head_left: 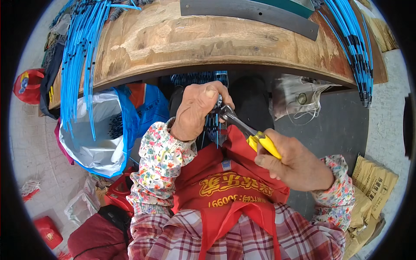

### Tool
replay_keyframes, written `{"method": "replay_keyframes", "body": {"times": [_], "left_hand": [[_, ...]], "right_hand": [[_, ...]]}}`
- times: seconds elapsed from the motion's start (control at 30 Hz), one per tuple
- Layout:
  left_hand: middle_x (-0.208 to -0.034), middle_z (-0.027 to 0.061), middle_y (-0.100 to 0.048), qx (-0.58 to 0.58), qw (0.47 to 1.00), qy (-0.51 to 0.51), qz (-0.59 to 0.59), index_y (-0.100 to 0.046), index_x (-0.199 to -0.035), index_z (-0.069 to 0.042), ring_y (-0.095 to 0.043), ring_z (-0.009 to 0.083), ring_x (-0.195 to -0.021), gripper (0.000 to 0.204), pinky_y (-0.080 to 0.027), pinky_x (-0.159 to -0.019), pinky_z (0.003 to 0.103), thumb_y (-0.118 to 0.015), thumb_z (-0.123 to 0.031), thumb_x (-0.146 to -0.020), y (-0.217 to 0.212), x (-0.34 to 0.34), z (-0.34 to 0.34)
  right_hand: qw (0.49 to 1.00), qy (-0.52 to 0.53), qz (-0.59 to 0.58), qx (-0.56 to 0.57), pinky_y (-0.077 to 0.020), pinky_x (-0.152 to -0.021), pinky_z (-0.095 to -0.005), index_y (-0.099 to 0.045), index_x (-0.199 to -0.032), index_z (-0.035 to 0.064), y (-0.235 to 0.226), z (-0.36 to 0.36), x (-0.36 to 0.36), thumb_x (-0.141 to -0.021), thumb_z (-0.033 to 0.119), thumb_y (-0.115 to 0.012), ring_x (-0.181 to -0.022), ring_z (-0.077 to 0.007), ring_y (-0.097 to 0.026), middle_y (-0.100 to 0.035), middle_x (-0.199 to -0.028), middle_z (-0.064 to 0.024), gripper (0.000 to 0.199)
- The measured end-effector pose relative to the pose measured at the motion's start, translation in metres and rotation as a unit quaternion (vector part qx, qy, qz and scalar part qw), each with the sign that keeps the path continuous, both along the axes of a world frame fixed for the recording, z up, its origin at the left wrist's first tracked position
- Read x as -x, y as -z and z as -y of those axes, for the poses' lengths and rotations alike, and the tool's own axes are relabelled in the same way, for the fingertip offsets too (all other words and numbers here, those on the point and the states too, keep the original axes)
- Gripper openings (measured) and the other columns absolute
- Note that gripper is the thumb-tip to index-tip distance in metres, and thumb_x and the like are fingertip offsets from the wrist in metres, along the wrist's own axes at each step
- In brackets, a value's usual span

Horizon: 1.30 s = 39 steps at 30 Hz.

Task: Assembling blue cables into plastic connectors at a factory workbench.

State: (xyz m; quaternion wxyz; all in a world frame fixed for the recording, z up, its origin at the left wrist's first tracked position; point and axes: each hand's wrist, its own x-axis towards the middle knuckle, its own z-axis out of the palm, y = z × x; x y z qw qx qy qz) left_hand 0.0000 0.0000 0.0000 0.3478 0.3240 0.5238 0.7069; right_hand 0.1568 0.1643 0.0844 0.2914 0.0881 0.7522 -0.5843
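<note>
My left hand (200,106) is closed in front of my lap, gripping a bundle of thin blue-and-black strands (212,128) that hangs below the fingers. My right hand (299,162) is wrapped round the yellow grips of a pair of pliers (249,132). The metal head of the pliers meets the left hand's fingertips at the top of the bundle. What lies between the jaws is hidden by the fingers. A red apron (234,173) covers my lap under both hands.
A worn wooden table (208,41) curves ahead, bearing a dark metal bar (251,17). Long blue strands hang over its left (80,65) and right (359,65) ends. A blue-and-white bag (93,149) stands open at left. Brown paper packages (372,186) lie at right.
</note>
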Motion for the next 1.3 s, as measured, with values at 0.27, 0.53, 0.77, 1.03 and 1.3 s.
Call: {"method": "replay_keyframes", "body": {"times": [0.27,0.53,0.77,1.03,1.3], "left_hand": [[-0.069,0.0086,-0.058,0.062,0.991,-0.086,-0.086,-0.059,-0.080,0.005,-0.054,0.0123,-0.060,0.055,-0.043,-0.058,0.025,-0.038,-0.044,-0.095,0.001,-0.001,0.003],[-0.073,0.0154,-0.056,-0.005,0.986,-0.144,-0.085,-0.057,-0.083,0.005,-0.059,0.0236,-0.064,0.067,-0.048,-0.060,0.032,-0.027,-0.054,-0.094,0.003,-0.001,0.017],[-0.076,0.0162,-0.056,-0.022,0.986,-0.164,-0.025,-0.056,-0.086,0.006,-0.059,0.0240,-0.066,0.069,-0.048,-0.062,0.032,-0.024,-0.055,-0.095,0.001,-0.009,0.022],[-0.069,0.0151,-0.053,-0.012,0.967,-0.239,-0.086,-0.052,-0.082,0.004,-0.052,0.0209,-0.058,0.065,-0.044,-0.056,0.030,-0.023,-0.052,-0.096,0.004,-0.007,0.016],[-0.062,0.0134,-0.049,-0.023,0.966,-0.249,-0.066,-0.046,-0.074,-0.001,-0.045,0.0174,-0.052,0.060,-0.038,-0.049,0.027,-0.024,-0.052,-0.096,0.010,-0.004,0.014]], "right_hand": [[0.972,0.098,-0.194,-0.090,-0.0437,-0.051,-0.0271,-0.041,-0.096,-0.0009,0.043,0.037,-0.016,-0.091,0.015,-0.054,-0.054,-0.0116,-0.053,-0.052,-0.069,-0.0070,0.021],[0.978,0.119,-0.167,0.022,-0.0441,-0.052,-0.0240,-0.044,-0.101,-0.0008,0.056,0.045,-0.010,-0.092,0.017,-0.053,-0.055,-0.0094,-0.053,-0.052,-0.073,-0.0052,0.022],[0.982,0.112,-0.145,0.051,-0.0445,-0.052,-0.0230,-0.045,-0.104,-0.0015,0.047,0.045,-0.007,-0.093,0.017,-0.052,-0.055,-0.0089,-0.052,-0.052,-0.071,-0.0040,0.023],[0.972,0.127,-0.197,0.004,-0.0419,-0.050,-0.0269,-0.043,-0.097,-0.0010,0.053,0.059,-0.002,-0.091,0.013,-0.054,-0.055,-0.0140,-0.054,-0.052,-0.070,-0.0093,0.019],[0.962,0.156,-0.221,0.024,-0.0423,-0.050,-0.0331,-0.040,-0.097,-0.0013,0.074,0.078,0.000,-0.087,0.007,-0.058,-0.057,-0.0244,-0.057,-0.053,-0.069,-0.0132,0.022]]}}
